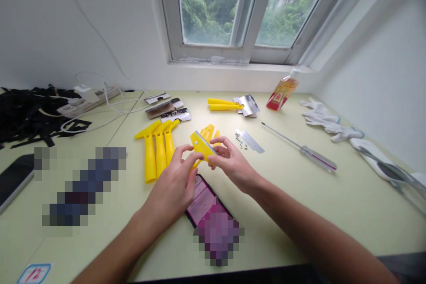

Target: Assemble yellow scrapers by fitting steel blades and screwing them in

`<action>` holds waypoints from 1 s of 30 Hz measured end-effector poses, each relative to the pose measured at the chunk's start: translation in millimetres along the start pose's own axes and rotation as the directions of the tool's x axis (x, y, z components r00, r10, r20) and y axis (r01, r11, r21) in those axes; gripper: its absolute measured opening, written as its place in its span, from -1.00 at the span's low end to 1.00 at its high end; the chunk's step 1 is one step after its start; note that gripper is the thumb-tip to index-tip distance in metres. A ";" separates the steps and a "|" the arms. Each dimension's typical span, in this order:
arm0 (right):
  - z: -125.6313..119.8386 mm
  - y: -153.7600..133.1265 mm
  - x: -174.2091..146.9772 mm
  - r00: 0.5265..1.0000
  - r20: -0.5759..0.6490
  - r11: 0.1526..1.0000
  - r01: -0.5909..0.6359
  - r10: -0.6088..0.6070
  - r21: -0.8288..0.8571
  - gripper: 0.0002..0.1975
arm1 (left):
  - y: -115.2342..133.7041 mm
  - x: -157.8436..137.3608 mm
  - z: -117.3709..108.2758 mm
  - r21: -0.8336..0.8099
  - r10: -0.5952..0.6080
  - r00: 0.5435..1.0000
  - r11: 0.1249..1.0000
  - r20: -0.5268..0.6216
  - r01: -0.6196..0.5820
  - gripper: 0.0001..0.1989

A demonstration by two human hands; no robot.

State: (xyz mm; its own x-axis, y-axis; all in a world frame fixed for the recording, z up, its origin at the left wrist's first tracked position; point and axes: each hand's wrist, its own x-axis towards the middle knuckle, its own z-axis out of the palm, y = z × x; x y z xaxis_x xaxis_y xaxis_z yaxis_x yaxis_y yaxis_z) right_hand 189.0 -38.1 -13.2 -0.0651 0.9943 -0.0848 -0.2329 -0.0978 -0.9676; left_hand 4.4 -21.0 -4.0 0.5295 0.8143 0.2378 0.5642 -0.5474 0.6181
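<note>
My left hand (178, 173) and my right hand (231, 159) are both closed on a yellow scraper head (202, 145), holding it tilted above the table. A thin metal blade edge shows along its upper side, and a small screw sits in its face. Just behind it lie loose yellow plastic pieces (208, 132), partly hidden by my fingers. Left of my hands are three yellow scraper handles (155, 153) side by side. To the right, small screws (240, 140) lie beside thin metal blades (253, 142).
A phone (203, 199) lies under my hands. A screwdriver (309, 155), white gloves (319, 117) and a pump bottle (282, 93) stand or lie right. Further yellow scrapers (223, 105) and blade packets (171, 108) lie behind. A power strip (88, 102) and black strips (23, 111) are left.
</note>
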 end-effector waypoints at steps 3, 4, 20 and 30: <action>-11.0 -2.1 -3.4 0.995 0.093 1.000 0.020 -0.019 -0.009 -0.55 | -3.9 -2.4 2.1 0.080 0.044 0.998 0.996 0.052 -0.048 -0.55; -19.9 -4.3 -3.0 0.993 0.114 0.997 0.022 -0.013 -0.077 -0.54 | -5.4 -2.5 2.5 0.081 0.047 0.996 0.995 0.074 -0.053 -0.52; -139.1 -4.8 1.2 0.938 0.226 0.135 0.268 -0.265 -0.954 -0.84 | -7.8 3.7 -4.7 -0.014 -0.016 1.000 1.000 -0.006 0.016 -0.61; -127.8 -3.5 -1.7 0.913 0.227 0.155 0.292 -0.339 -0.944 -0.77 | -1.9 4.7 -9.3 -0.548 -0.212 0.976 0.810 0.054 0.206 -0.71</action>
State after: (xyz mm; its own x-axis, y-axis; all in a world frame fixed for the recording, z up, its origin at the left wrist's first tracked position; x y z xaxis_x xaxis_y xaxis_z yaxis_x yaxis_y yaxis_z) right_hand 313.9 -33.9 -40.1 -0.2005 0.9313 0.3042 0.8609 0.3157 -0.3990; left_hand 0.0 -14.4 2.9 0.4311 0.9003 0.0606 0.2192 -0.1696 0.9608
